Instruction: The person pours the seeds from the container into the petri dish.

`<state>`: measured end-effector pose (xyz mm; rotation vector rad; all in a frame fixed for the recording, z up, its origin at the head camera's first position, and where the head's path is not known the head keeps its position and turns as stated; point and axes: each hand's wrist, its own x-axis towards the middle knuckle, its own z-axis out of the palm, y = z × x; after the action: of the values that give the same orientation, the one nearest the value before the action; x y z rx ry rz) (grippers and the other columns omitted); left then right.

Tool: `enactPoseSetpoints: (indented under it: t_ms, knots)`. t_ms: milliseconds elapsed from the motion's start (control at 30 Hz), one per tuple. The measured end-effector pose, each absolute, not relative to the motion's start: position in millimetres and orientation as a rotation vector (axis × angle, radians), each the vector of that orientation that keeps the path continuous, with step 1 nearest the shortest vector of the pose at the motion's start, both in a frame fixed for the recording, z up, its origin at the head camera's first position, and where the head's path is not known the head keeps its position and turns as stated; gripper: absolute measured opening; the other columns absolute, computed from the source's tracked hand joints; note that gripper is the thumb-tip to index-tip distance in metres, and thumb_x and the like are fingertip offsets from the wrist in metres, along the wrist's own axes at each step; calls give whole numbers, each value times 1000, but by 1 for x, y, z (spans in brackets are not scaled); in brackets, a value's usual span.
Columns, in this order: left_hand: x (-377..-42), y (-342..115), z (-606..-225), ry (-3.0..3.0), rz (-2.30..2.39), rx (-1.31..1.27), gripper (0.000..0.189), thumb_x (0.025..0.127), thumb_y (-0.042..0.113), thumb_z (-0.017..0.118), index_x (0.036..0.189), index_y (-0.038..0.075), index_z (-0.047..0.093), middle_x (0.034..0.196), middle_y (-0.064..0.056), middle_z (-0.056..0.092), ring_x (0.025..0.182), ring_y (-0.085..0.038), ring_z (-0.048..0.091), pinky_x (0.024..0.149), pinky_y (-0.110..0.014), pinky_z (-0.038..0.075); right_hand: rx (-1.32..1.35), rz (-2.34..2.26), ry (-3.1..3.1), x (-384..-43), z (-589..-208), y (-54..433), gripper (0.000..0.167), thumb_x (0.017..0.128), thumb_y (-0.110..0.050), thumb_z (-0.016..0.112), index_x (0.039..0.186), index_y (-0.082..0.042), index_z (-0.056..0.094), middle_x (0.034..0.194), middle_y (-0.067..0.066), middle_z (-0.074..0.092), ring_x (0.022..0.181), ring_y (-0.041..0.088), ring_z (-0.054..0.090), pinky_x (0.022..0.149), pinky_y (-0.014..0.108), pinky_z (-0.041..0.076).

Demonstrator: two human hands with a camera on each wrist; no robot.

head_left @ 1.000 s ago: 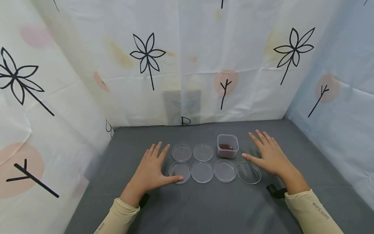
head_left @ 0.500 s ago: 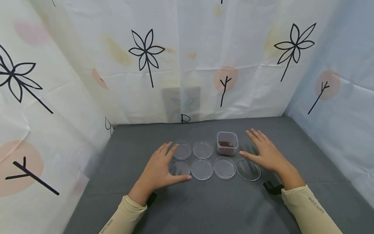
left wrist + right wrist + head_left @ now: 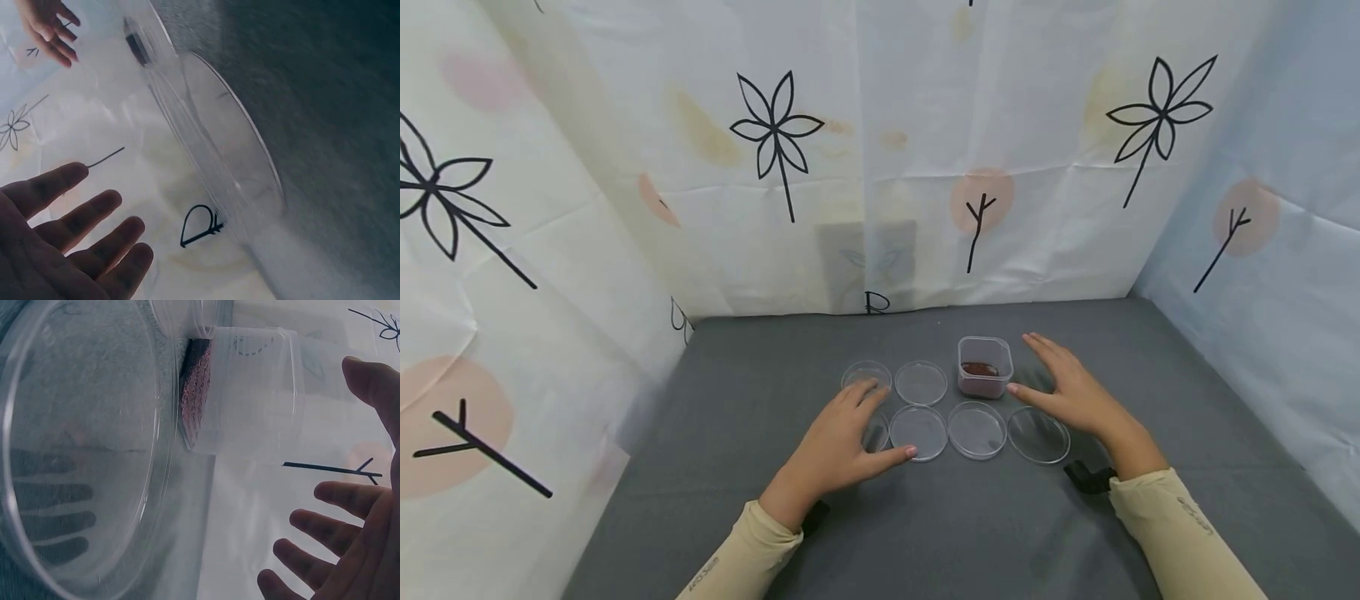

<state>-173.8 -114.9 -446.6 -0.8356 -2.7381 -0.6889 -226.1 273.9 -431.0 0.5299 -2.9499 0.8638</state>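
My left hand hovers over the left end of the clear petri dishes, fingers spread, thumb near the second front dish. It partly covers the front-left dish and the back-left dish. Nothing is in its grasp; the left wrist view shows its fingers apart from a dish. To the right, my right hand is held beside a square clear plastic tub of reddish-brown granules, thumb nearest the tub. In the right wrist view its fingers hold nothing, and a large dish lies close.
Another dish stands in the back row, left of the tub. Two more front dishes, one in the middle and one at the right end, continue the row. Grey cloth covers the table; a patterned white curtain hangs behind.
My left hand has moved right, from beside the dishes to over the left ones. My right hand has shifted slightly left toward the tub. The dishes and tub stay in place.
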Motion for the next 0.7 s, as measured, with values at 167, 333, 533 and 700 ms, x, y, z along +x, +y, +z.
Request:
enactPoseSetpoints:
  t_ms: [167, 333, 533, 700]
  knots:
    - [-176, -104, -446, -2764, -746, -885, 88, 92, 67, 73, 156, 9, 53, 157, -15, 54, 146, -33, 53, 117, -55, 46, 540, 944, -2943, -232, -435, 270, 93, 99, -46, 73, 170, -9, 26, 173, 26, 25, 157, 55, 23, 117, 79, 24]
    - [-178, -89, -449, -2801, -751, -932, 91, 94, 68, 70, 161, 10, 46, 160, -9, 52, 150, -28, 49, 119, -51, 45, 547, 966, -2937, -238, -439, 266, 94, 98, -45, 76, 169, -8, 26, 172, 26, 26, 157, 54, 25, 117, 78, 26]
    - [-179, -72, -450, -2812, -743, -991, 88, 96, 65, 70, 159, 8, 47, 158, -8, 53, 148, -27, 50, 119, -49, 46, 560, 993, -2929, -243, -439, 260, 94, 97, -44, 77, 169, -8, 27, 172, 26, 26, 157, 53, 25, 117, 77, 27]
    - [-180, -62, -452, -2853, -761, -994, 87, 97, 65, 68, 160, 9, 47, 160, -7, 51, 148, -26, 50, 117, -48, 48, 559, 1004, -2939, -248, -440, 254, 94, 97, -43, 77, 169, -9, 27, 172, 26, 26, 157, 53, 26, 117, 77, 29]
